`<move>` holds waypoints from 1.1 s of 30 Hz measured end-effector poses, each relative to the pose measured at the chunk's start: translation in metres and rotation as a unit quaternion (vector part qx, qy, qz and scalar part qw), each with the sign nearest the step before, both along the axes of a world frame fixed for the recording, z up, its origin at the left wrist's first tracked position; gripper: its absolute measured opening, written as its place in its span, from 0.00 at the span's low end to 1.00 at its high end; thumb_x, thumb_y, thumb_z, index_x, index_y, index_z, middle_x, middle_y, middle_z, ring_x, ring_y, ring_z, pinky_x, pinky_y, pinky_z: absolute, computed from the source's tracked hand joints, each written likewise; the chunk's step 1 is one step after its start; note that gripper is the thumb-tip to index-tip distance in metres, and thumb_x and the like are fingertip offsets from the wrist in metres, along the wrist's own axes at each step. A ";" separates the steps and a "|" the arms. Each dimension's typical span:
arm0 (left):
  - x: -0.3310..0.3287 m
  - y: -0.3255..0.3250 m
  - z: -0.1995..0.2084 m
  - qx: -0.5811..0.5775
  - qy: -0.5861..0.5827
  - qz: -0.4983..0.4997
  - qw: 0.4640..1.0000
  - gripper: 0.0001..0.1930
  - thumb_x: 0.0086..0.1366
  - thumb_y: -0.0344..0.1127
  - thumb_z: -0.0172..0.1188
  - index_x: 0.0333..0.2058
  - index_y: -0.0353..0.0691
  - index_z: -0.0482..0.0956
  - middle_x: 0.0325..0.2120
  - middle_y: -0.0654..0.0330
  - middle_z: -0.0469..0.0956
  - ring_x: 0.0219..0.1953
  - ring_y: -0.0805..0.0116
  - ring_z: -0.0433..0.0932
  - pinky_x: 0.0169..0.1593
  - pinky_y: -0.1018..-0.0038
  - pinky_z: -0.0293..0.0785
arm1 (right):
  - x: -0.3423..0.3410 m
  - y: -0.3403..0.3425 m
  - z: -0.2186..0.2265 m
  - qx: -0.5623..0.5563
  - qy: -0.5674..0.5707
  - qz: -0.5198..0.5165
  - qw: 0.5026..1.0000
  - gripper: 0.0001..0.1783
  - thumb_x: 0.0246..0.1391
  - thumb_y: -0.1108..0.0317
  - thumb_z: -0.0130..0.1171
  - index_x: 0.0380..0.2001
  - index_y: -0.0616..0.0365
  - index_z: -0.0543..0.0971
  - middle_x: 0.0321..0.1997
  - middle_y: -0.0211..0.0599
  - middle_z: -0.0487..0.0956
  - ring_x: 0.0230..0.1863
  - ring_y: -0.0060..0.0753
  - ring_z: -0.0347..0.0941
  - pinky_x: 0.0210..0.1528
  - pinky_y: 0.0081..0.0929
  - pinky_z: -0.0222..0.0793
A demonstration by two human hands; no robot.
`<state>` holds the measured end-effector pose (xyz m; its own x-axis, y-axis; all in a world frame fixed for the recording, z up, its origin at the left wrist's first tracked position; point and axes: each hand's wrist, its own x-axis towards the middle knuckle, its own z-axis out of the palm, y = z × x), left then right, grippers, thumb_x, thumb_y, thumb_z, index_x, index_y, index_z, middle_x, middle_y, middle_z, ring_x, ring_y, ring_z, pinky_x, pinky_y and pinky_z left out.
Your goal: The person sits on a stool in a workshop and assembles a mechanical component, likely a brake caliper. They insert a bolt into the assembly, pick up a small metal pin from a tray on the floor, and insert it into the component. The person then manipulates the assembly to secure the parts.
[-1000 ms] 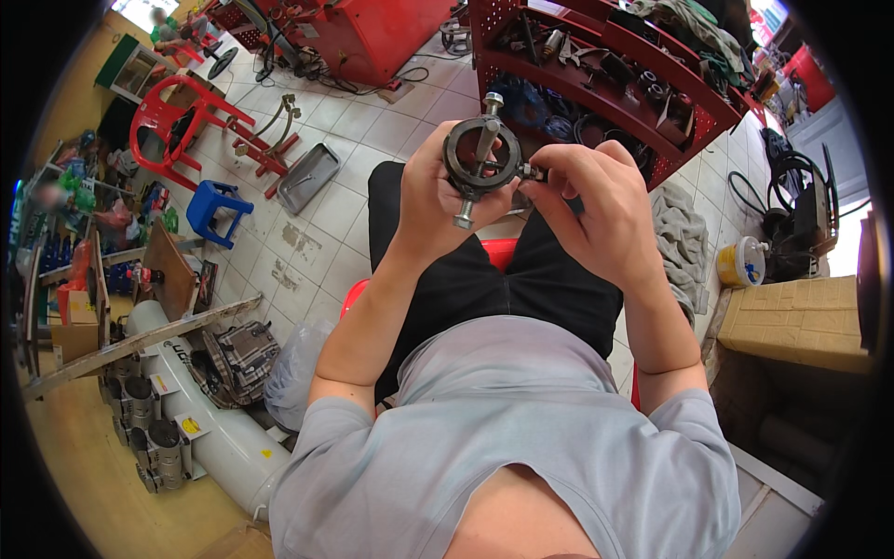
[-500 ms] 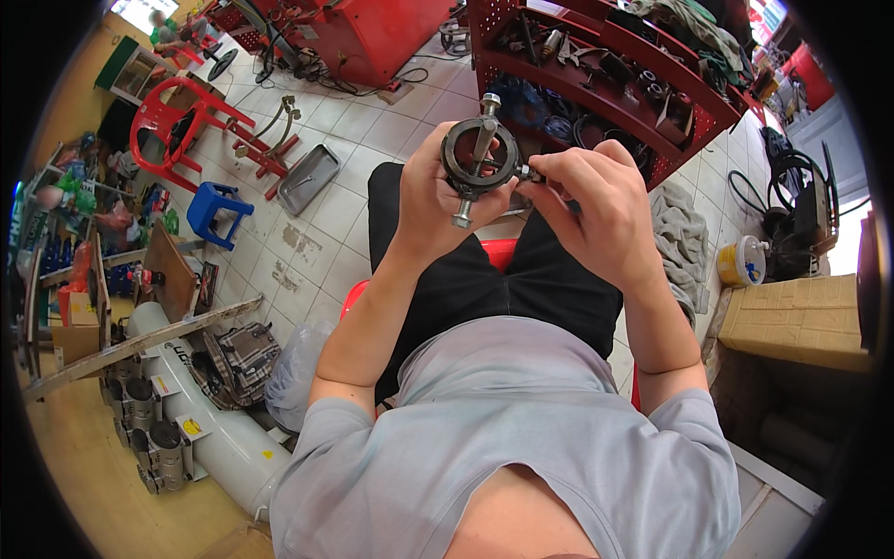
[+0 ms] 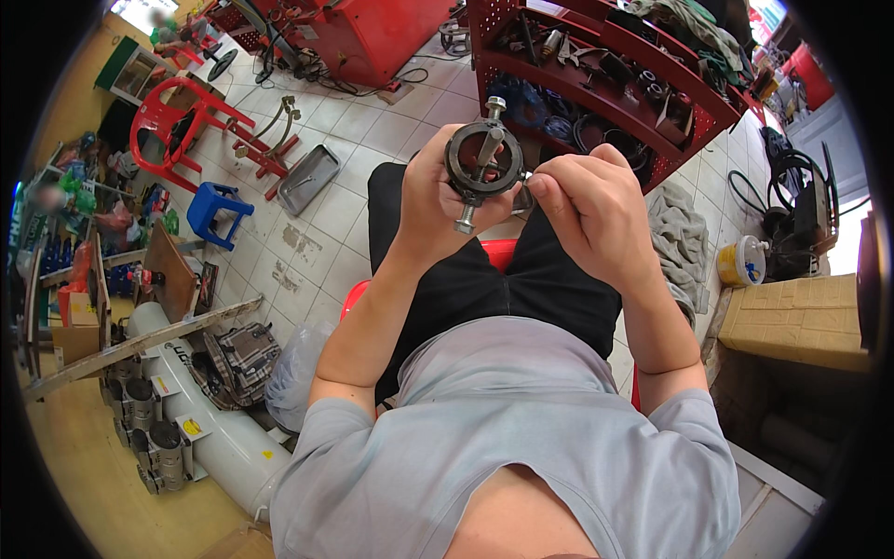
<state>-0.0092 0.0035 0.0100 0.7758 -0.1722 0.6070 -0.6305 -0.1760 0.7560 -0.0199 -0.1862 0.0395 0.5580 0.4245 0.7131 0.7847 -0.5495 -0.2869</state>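
A dark metal ring tool (image 3: 515, 160) with silver bolts set around its rim is held above my lap. My left hand (image 3: 430, 200) is closed around its left side and underside, with the far fingers partly hidden behind the ring. One bolt (image 3: 495, 109) points away from me, and another bolt (image 3: 465, 218) points toward me. A pointed metal piece shows inside the ring. At the ring's right side, my right hand (image 3: 601, 214) pinches a small side bolt (image 3: 527, 176) between thumb and curled fingers. Its outer end is hidden by the fingertips.
Ahead stands a red tool cart (image 3: 596, 88) loaded with tools, cables and cloths. To the left are a grey tray (image 3: 309, 177), a blue stool (image 3: 220, 212) and a red chair (image 3: 149, 130). A grey cloth (image 3: 678, 242) and a white bucket (image 3: 743, 262) lie to the right.
The ring tool has shifted slightly right and toward me in my left hand's grip. My right fingers have curled more, with the thumb turned at the side bolt.
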 end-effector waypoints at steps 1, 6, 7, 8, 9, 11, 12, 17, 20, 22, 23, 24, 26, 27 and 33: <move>0.000 0.000 0.000 -0.001 0.001 0.000 1.000 0.19 0.47 0.26 0.69 0.39 0.35 0.74 0.29 0.63 0.77 0.31 0.79 0.76 0.37 0.80 0.74 | 0.000 0.000 0.000 -0.002 0.002 -0.001 1.000 0.08 0.56 0.65 0.58 0.25 0.54 0.76 0.18 0.29 0.73 0.20 0.33 0.69 0.26 0.30 0.55; 0.001 -0.001 -0.002 -0.021 0.017 -0.010 1.000 0.20 0.47 0.26 0.69 0.39 0.35 0.73 0.30 0.64 0.78 0.31 0.79 0.76 0.38 0.80 0.74 | -0.001 -0.001 0.001 0.002 0.017 -0.014 1.000 0.09 0.54 0.62 0.60 0.27 0.55 0.76 0.18 0.30 0.73 0.20 0.32 0.69 0.28 0.29 0.55; 0.001 -0.001 -0.003 -0.029 0.020 -0.015 0.999 0.20 0.47 0.25 0.69 0.39 0.35 0.73 0.30 0.64 0.78 0.31 0.79 0.76 0.38 0.80 0.74 | -0.002 -0.001 0.003 0.014 0.028 -0.013 0.999 0.09 0.53 0.62 0.61 0.28 0.55 0.76 0.18 0.29 0.73 0.19 0.31 0.69 0.28 0.29 0.55; 0.000 -0.001 -0.003 -0.038 0.023 -0.021 0.999 0.20 0.47 0.25 0.69 0.39 0.35 0.73 0.30 0.64 0.78 0.31 0.79 0.76 0.38 0.80 0.74 | -0.004 -0.002 0.007 0.027 0.038 -0.011 0.999 0.09 0.52 0.61 0.62 0.28 0.55 0.76 0.18 0.29 0.73 0.19 0.30 0.69 0.28 0.28 0.54; 0.000 -0.001 -0.004 -0.046 0.026 -0.027 0.998 0.20 0.47 0.25 0.69 0.40 0.35 0.73 0.30 0.64 0.78 0.31 0.79 0.76 0.38 0.80 0.74 | -0.005 -0.002 0.009 0.039 0.049 -0.010 0.998 0.10 0.51 0.60 0.63 0.29 0.55 0.76 0.18 0.28 0.73 0.19 0.30 0.68 0.28 0.28 0.54; 0.000 -0.002 -0.004 -0.057 0.035 -0.030 0.997 0.20 0.47 0.25 0.69 0.40 0.35 0.73 0.30 0.64 0.78 0.31 0.79 0.77 0.38 0.80 0.74 | -0.008 0.001 0.010 0.038 0.035 -0.022 0.998 0.11 0.49 0.61 0.64 0.30 0.54 0.76 0.19 0.27 0.73 0.19 0.28 0.68 0.28 0.27 0.54; -0.001 -0.002 -0.004 -0.062 0.039 -0.031 0.997 0.20 0.47 0.25 0.69 0.40 0.35 0.73 0.30 0.64 0.77 0.31 0.80 0.77 0.38 0.81 0.75 | -0.009 0.002 0.010 0.038 0.028 -0.028 0.998 0.11 0.48 0.62 0.65 0.31 0.54 0.76 0.19 0.27 0.73 0.18 0.27 0.68 0.28 0.26 0.54; 0.000 -0.001 0.000 -0.008 0.008 0.000 1.000 0.19 0.47 0.25 0.69 0.39 0.35 0.73 0.29 0.64 0.77 0.31 0.80 0.76 0.38 0.81 0.74 | -0.004 0.001 0.001 0.020 -0.007 -0.019 1.000 0.09 0.47 0.66 0.65 0.29 0.54 0.75 0.19 0.27 0.74 0.18 0.29 0.67 0.28 0.27 0.53; 0.000 0.000 -0.001 -0.011 0.012 -0.001 1.000 0.20 0.46 0.25 0.69 0.39 0.36 0.73 0.29 0.65 0.77 0.31 0.80 0.76 0.37 0.81 0.74 | -0.004 0.002 0.002 0.013 -0.008 -0.018 1.000 0.08 0.48 0.67 0.64 0.28 0.54 0.75 0.20 0.27 0.74 0.18 0.30 0.67 0.28 0.28 0.52; 0.000 0.000 -0.001 -0.016 0.016 -0.004 1.000 0.20 0.46 0.25 0.69 0.39 0.36 0.73 0.29 0.65 0.77 0.31 0.80 0.76 0.37 0.81 0.74 | -0.004 0.002 0.002 0.015 -0.008 -0.018 1.000 0.08 0.48 0.67 0.64 0.28 0.55 0.75 0.20 0.28 0.74 0.19 0.31 0.67 0.27 0.29 0.52; 0.001 0.000 -0.002 -0.018 0.017 -0.005 1.000 0.20 0.46 0.25 0.69 0.39 0.36 0.73 0.29 0.65 0.77 0.30 0.80 0.76 0.37 0.81 0.74 | -0.004 0.002 0.001 0.015 -0.008 -0.017 1.000 0.08 0.48 0.67 0.64 0.28 0.55 0.75 0.21 0.28 0.75 0.19 0.31 0.67 0.27 0.29 0.52; 0.001 0.000 -0.002 -0.021 0.017 -0.007 1.000 0.20 0.46 0.25 0.69 0.39 0.36 0.73 0.29 0.65 0.77 0.30 0.80 0.75 0.37 0.81 0.74 | -0.003 0.002 0.001 0.016 -0.008 -0.016 1.000 0.08 0.48 0.67 0.64 0.28 0.55 0.75 0.21 0.28 0.75 0.19 0.31 0.68 0.27 0.29 0.53; 0.000 0.000 -0.002 -0.017 0.023 -0.006 1.000 0.20 0.46 0.25 0.69 0.38 0.36 0.73 0.29 0.65 0.77 0.30 0.80 0.75 0.37 0.81 0.73 | -0.003 0.002 0.001 0.013 -0.006 -0.019 1.000 0.07 0.49 0.67 0.63 0.28 0.55 0.75 0.21 0.29 0.74 0.19 0.32 0.67 0.27 0.29 0.53; 0.000 0.000 -0.002 -0.016 0.025 -0.005 1.000 0.19 0.46 0.25 0.69 0.38 0.36 0.73 0.29 0.65 0.77 0.30 0.80 0.75 0.37 0.81 0.73 | -0.003 0.003 0.000 0.012 -0.005 -0.021 1.000 0.07 0.49 0.67 0.63 0.28 0.55 0.75 0.21 0.29 0.74 0.19 0.32 0.67 0.27 0.30 0.53; 0.000 -0.002 -0.004 -0.010 0.016 -0.002 1.000 0.19 0.46 0.26 0.69 0.38 0.36 0.73 0.29 0.64 0.76 0.30 0.80 0.75 0.37 0.81 0.73 | -0.004 0.004 -0.001 0.009 0.011 -0.016 1.000 0.07 0.51 0.67 0.61 0.26 0.55 0.73 0.19 0.31 0.71 0.19 0.36 0.65 0.28 0.30 0.54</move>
<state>-0.0087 0.0018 0.0062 0.7943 -0.1627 0.5854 -0.6066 -0.1587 0.7790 -0.0241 -0.1817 0.0390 0.5868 0.3926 0.7082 0.7597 -0.5695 -0.3138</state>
